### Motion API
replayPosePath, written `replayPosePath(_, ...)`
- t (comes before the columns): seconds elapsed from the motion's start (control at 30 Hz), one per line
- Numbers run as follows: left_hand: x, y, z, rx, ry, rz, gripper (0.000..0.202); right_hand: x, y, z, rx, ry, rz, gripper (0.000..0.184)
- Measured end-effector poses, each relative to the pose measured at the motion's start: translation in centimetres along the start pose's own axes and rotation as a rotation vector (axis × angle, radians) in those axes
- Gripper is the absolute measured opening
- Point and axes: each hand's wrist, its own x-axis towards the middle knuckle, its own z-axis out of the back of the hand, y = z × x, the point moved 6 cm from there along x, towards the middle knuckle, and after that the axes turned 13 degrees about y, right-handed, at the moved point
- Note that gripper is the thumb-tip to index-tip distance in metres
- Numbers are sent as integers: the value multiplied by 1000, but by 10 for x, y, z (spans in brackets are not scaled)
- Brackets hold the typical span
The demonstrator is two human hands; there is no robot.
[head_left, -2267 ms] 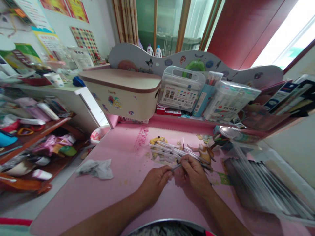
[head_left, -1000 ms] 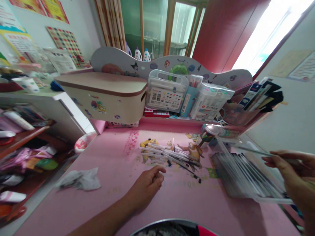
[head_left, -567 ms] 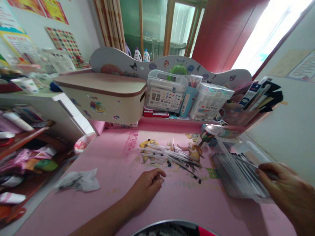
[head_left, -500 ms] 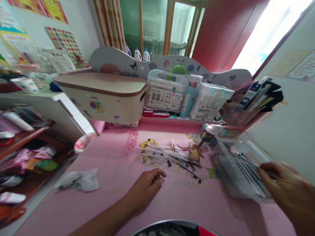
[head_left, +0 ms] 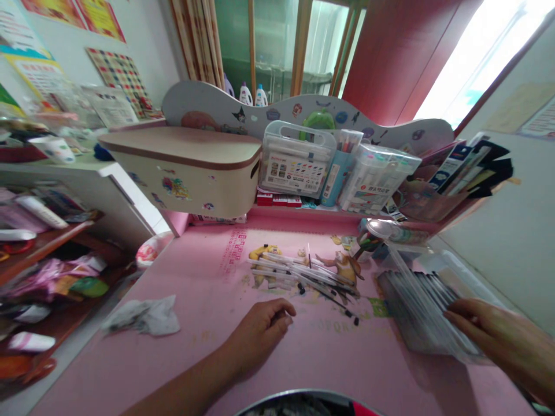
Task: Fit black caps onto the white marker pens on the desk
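My left hand (head_left: 265,330) rests on the pink desk (head_left: 225,375) with its fingers loosely curled and nothing visible in them. Just beyond it lies a loose pile of pens (head_left: 299,271), with white and clear barrels and several black caps. At the right, a clear plastic box (head_left: 427,341), tilted in my view, holds a row of dark pens (head_left: 416,294). My right hand (head_left: 489,329) reaches over the box's right side, its fingertips pinched at the end of a pen among that row. Part of the pen is hidden by the fingers.
A crumpled tissue (head_left: 147,316) lies on the left. A round container (head_left: 303,398) stands at the near edge. Behind, a shelf carries a lidded beige bin (head_left: 186,173), a clear marker case (head_left: 295,162) and a pen holder (head_left: 433,202). A jar (head_left: 373,234) stands beside the box.
My right hand has moved slightly left and lower over the clear box, bringing the pen down against the others. The left hand stays where it was. The view has shifted slightly.
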Motion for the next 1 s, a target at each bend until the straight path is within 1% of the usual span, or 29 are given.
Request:
replayPosePath(0.13,1,3,-1,-70,-9,9,21,-7,42,-28,82,73,145,22)
replayPosePath(0.23,1,7,1,-202,-56,-6,20,-13,84,-55,105,194,295,18)
replayPosePath(0.3,0,9,7,-273,-146,-25,21,-12,118,-79,74,332,395,18)
replayPosePath(0.4,-4,10,21,-342,-300,-52,23,-3,161,-127,-82,587,455,18)
replayPosePath(0.43,-5,10,25,-357,-346,-59,24,2,172,-142,-142,634,463,20)
replayPosePath(0.5,-8,9,35,-370,-424,-65,25,14,188,-168,-226,628,460,23)
replayPosePath(0.6,-9,10,44,-394,-481,-69,27,28,195,-195,-276,569,409,23)
replayPosePath(0.7,-5,15,46,-455,-481,-66,28,31,191,-208,-265,518,381,21)
replayPosePath(0.77,-1,20,45,-498,-463,-57,26,31,188,-212,-264,500,369,20)
replayPosePath(0.87,6,29,36,-580,-385,-5,24,29,185,-216,-258,491,355,19)
replayPosePath(0.93,9,34,30,-625,-339,32,24,29,182,-214,-223,462,327,18)
replayPosePath(1.0,11,37,26,-660,-320,43,26,27,180,-211,-147,428,316,15)
